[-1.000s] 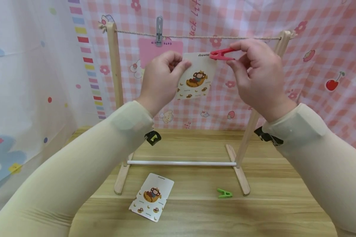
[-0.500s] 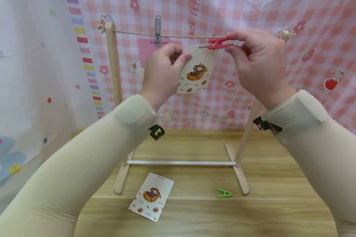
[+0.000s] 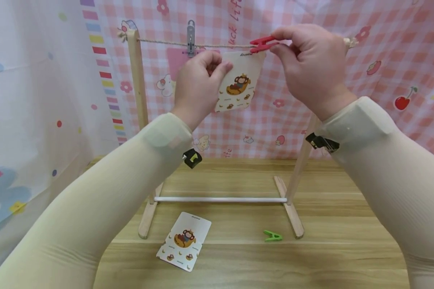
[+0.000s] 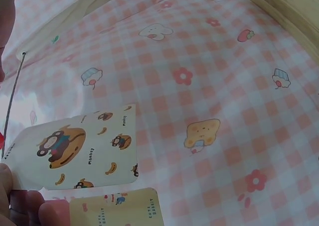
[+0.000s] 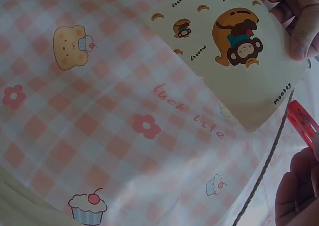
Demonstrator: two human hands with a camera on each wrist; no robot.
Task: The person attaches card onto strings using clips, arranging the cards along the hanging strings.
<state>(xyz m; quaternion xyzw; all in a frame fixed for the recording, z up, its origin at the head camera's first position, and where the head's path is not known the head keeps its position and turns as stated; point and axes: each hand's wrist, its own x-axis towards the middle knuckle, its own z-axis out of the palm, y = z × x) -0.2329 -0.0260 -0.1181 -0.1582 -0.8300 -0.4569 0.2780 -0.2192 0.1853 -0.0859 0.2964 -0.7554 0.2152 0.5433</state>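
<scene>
My left hand (image 3: pixel 202 86) pinches a white monkey-print card (image 3: pixel 238 82) by its left edge, thumb in front. Between thumb and fingers of my right hand (image 3: pixel 312 68) is a red clothespin (image 3: pixel 264 43), squeezed so that its jaws stand apart. Those jaws are at the jute rope (image 3: pixel 220 45) and the card's top right corner in the head view. The right wrist view shows the red clothespin (image 5: pixel 303 122) right at the rope, beside the card's printed top edge. A pink card (image 3: pixel 176 64) hangs from a grey clothespin (image 3: pixel 191 38), partly behind my left hand.
The rope runs between two wooden posts (image 3: pixel 139 80) joined low down by a white rod (image 3: pixel 220 199). On the wooden table (image 3: pixel 246 265) lie a second monkey card (image 3: pixel 184 241) and a green clothespin (image 3: pixel 273 235). A pink checked curtain (image 3: pixel 260 132) hangs behind.
Both hands have risen, bringing the monkey card and the red clothespin up to the rope. The clothespin has also shifted slightly left and its jaws have spread apart.
</scene>
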